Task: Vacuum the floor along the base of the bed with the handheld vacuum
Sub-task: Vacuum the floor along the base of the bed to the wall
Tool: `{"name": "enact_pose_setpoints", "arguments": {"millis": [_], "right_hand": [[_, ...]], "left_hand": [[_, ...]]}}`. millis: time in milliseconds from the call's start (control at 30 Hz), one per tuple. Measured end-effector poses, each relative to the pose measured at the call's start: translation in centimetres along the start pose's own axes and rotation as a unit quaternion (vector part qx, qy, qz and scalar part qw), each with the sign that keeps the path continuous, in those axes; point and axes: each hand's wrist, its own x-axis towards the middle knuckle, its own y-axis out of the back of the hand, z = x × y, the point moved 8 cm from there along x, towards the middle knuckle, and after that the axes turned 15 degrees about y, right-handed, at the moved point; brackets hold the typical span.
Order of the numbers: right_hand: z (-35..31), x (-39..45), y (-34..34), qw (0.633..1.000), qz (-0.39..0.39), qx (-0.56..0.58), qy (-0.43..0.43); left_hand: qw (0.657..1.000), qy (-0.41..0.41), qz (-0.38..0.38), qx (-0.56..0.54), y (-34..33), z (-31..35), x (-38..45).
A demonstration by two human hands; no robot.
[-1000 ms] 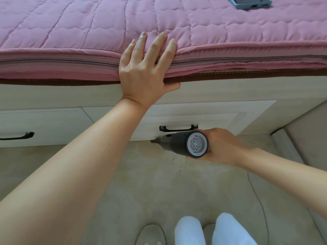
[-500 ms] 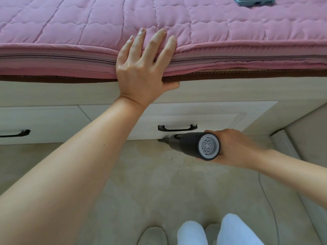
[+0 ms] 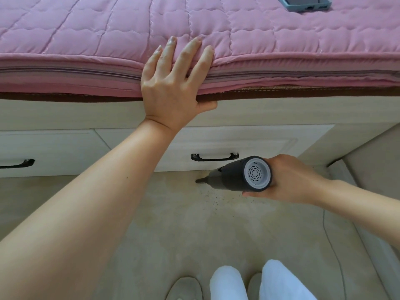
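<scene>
A dark handheld vacuum point(image 3: 236, 176) with a pale vented end cap is gripped in my right hand point(image 3: 287, 180). Its thin nozzle tip touches the beige floor point(image 3: 184, 224) just below the bed's drawer front point(image 3: 249, 141). Small dark crumbs point(image 3: 214, 198) lie scattered on the floor under the vacuum body. My left hand point(image 3: 173, 87) rests flat with spread fingers on the edge of the pink quilted mattress point(image 3: 86, 40), holding nothing.
A black drawer handle point(image 3: 215, 157) sits right above the nozzle; another handle point(image 3: 17, 163) is far left. A phone in a blue case point(image 3: 305, 4) lies on the bed. A wall or cabinet point(image 3: 376, 165) closes the right side. My feet point(image 3: 186, 289) stand below.
My right hand has drawn the vacuum to the right along the drawer base. My left hand has stayed on the mattress edge.
</scene>
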Motion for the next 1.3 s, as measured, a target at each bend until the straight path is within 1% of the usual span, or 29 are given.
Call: {"name": "enact_pose_setpoints", "arguments": {"millis": [100, 433, 733, 967, 1200, 1300], "right_hand": [[-0.1, 0.4, -0.1, 1.000, 0.012, -0.001, 0.000], [-0.4, -1.0, 0.3, 0.999, -0.021, 0.024, 0.005], [-1.3, -1.7, 0.8, 0.997, -0.024, 0.054, 0.056], [-1.2, -1.7, 0.6, 0.996, 0.013, 0.076, 0.042], [-1.0, -2.5, 0.5, 0.996, -0.015, 0.075, 0.040], [-0.8, -2.9, 0.9, 0.997, -0.014, 0.062, 0.037]], "left_hand": [[1.000, 0.000, 0.001, 0.005, 0.0, 0.0, 0.0], [1.000, 0.004, -0.013, 0.003, -0.1, 0.0, 0.0], [1.000, -0.004, -0.013, 0.006, -0.1, 0.0, -0.1], [1.000, -0.012, -0.016, 0.013, -0.4, -0.1, -0.1], [1.000, -0.011, -0.019, 0.014, -0.2, 0.0, -0.1], [1.000, -0.010, -0.018, 0.011, -0.2, 0.0, -0.1]]}}
